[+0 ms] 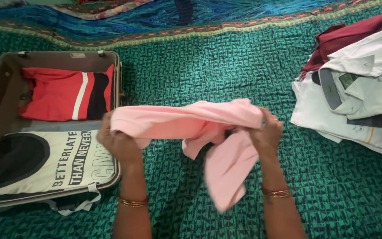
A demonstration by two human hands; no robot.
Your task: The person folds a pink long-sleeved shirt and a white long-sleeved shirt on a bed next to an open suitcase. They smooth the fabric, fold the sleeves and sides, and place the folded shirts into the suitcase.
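Observation:
A pink garment (186,121) is stretched between both hands above the green quilted bedspread (208,75). My left hand (118,141) grips its left end, close to the right rim of an open suitcase (119,79). My right hand (267,132) grips the right end, and a loose part of the pink cloth hangs down beneath it. Bangles sit on both wrists.
The suitcase holds a folded red shirt with white and black stripes (65,93) and a white printed shirt (54,161). A pile of folded white and maroon clothes (359,84) lies at the right. A blue patterned blanket (164,17) runs along the far edge.

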